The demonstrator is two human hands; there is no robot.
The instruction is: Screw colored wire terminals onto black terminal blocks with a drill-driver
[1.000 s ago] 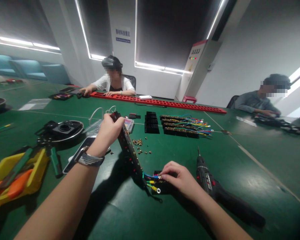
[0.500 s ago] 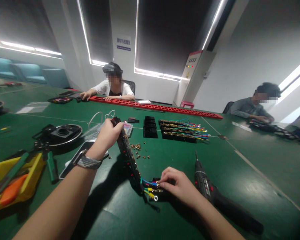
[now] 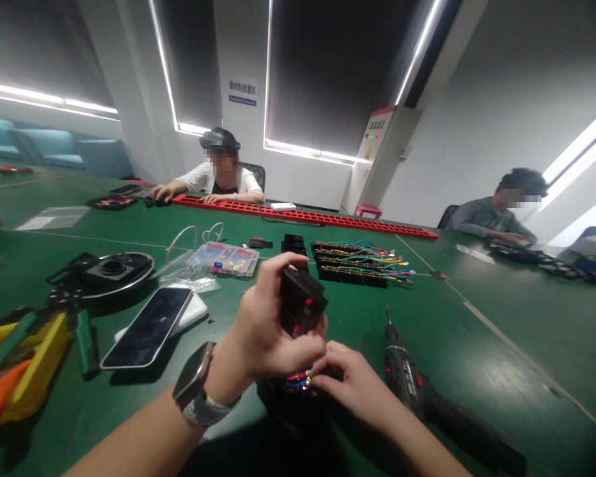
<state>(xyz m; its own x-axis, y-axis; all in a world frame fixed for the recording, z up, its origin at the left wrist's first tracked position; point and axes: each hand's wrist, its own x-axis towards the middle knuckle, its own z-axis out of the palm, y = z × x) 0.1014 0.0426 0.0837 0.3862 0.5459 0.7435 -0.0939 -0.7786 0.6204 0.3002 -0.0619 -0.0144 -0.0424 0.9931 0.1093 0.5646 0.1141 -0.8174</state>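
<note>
My left hand point(image 3: 278, 324), with a watch on its wrist, is wrapped round a black terminal strip point(image 3: 302, 298) with red marks, tilted up over the near middle of the table. Below it, red and blue wire ends point(image 3: 300, 381) with metal lugs show beside more black parts, whose lower portion is dark and blurred. My right hand point(image 3: 345, 381) pinches at these wire ends; its fingertips touch a small shiny piece, perhaps a lug. Behind the hands, several finished-looking strips with coloured wires point(image 3: 352, 265) lie side by side, next to black blocks point(image 3: 294, 244).
A power screwdriver point(image 3: 407, 371) lies right of my right hand. To the left are a phone point(image 3: 149, 328), a yellow bin point(image 3: 44, 358) with tools, a round dish point(image 3: 144, 268) and a parts box point(image 3: 233, 260). Two people sit across the table behind a red rack point(image 3: 328, 216).
My left hand has moved right and nearer, swinging the strip end-on toward the camera. My right hand has shifted slightly down and left. The view has turned a little.
</note>
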